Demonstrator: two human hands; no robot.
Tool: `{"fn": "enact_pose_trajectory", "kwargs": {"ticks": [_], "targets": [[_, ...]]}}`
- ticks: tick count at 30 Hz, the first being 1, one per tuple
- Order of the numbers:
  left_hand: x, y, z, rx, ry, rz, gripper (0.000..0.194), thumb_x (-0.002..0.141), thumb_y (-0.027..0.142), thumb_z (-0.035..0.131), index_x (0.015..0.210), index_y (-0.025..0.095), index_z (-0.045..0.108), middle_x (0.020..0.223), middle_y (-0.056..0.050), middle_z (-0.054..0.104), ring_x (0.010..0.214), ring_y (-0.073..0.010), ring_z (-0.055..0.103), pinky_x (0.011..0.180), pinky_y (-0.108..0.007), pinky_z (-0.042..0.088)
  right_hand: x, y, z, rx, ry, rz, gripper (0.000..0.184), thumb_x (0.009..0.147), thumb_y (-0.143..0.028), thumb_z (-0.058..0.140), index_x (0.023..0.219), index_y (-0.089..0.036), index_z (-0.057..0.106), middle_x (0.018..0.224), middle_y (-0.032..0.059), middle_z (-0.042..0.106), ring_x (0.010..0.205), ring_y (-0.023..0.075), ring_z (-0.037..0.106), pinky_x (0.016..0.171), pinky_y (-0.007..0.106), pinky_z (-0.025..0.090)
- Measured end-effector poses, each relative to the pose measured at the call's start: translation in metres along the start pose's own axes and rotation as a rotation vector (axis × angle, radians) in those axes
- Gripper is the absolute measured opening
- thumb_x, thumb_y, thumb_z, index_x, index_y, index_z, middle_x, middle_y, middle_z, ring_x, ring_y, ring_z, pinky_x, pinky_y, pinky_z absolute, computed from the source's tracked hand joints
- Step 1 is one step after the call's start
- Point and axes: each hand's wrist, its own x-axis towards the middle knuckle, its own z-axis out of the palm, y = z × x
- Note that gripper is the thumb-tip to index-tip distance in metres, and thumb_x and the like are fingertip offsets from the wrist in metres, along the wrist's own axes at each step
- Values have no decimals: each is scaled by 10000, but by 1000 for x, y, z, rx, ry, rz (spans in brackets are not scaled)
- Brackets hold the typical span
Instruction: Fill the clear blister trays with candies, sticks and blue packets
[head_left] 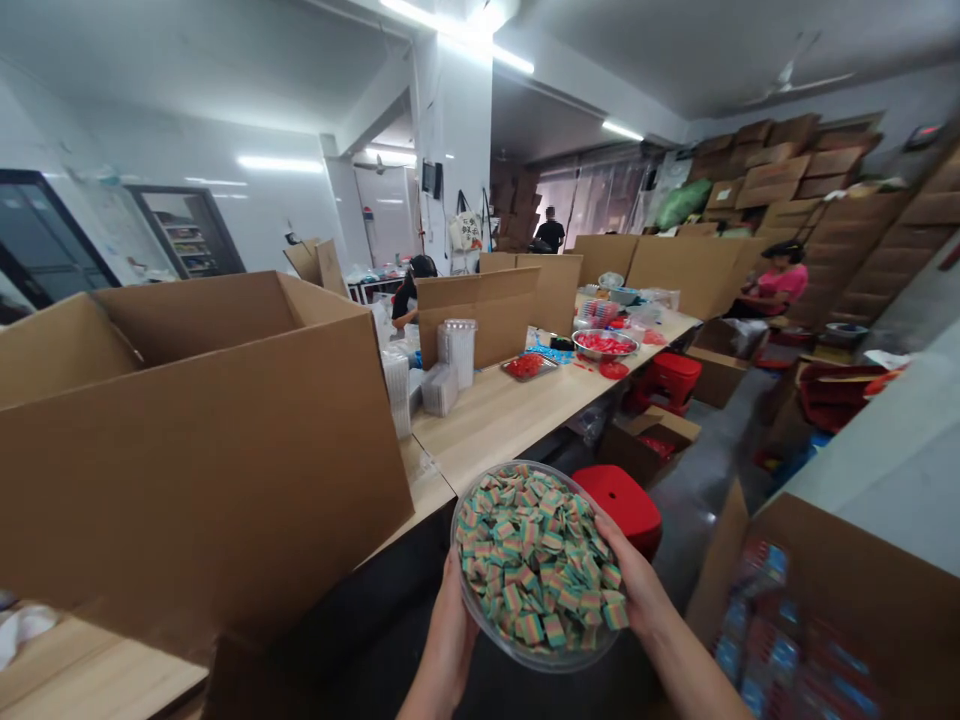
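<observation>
Clear bowl [551,663]: round, see-through, probably plastic; held at near centre, just off the near edge of the long table [491,420], with the red stool [634,510] behind it to the right. Contents: small striped squares [536,555] in green, yellow and pinkish tones, heaped close to the rim.

Handling, as judged: moderate weight, mostly contents; wall smooth, fairly stiff, likely to flex slightly if squeezed. Squares look light and soft, apt to spill on tilting. Best hold: opposite sides, palms to the wall, fingers supporting below.

Left hand [452,612]: grasping the bowl's near left side, forearm rising from the lower edge; fingers mostly hidden. Right hand [631,572]: grasping the right side, thumb near the rim, forearm slanting in from lower right; remaining fingers concealed.
</observation>
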Motion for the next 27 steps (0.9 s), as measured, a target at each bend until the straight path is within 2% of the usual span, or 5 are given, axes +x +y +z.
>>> {"fn": "enact_pose_trajectory", "kwargs": {"ticks": [3,11,19,23,27], "targets": [[14,-16,10,1,53,-6,544,817,565,452,1274,275,505,1323,-62,514,1298,-281,355,1072,-484,263,3,-12,-18,6,50,-3,415,763,-318,614,1174,-348,567,1166,-1,634,1073,175,591,876,326,507],[49,-81,21,-112,-23,-131,679,785,663,384,1307,238,474,1348,-95,482,1317,-306,304,1085,-518,203,-11,-24,-74,-23,142,-81,399,770,-371,606,1168,-376,572,1213,-23,603,1130,161,550,893,295,495],[69,-106,53,-62,-163,-280,646,819,613,378,1355,252,406,1356,-77,473,1315,-295,313,1105,-508,151,-30,-19,-124,39,305,-118,496,752,-423,616,1236,-372,524,1176,7,625,1082,202,581,854,347,516],[101,-121,67,-24,-229,-382,637,828,598,375,1364,255,390,1339,-70,493,1305,-296,334,1106,-511,152,-27,-28,-147,100,385,-152,519,756,-440,615,1258,-387,495,1211,1,605,1065,194,591,835,332,522],[149,-141,82,-11,-283,-493,628,832,576,388,1366,245,388,1336,-75,496,1296,-299,350,1105,-508,160,-13,-36,-179,99,455,-185,534,761,-485,595,1274,-435,455,1226,-10,594,1002,198,626,771,344,549]]}}
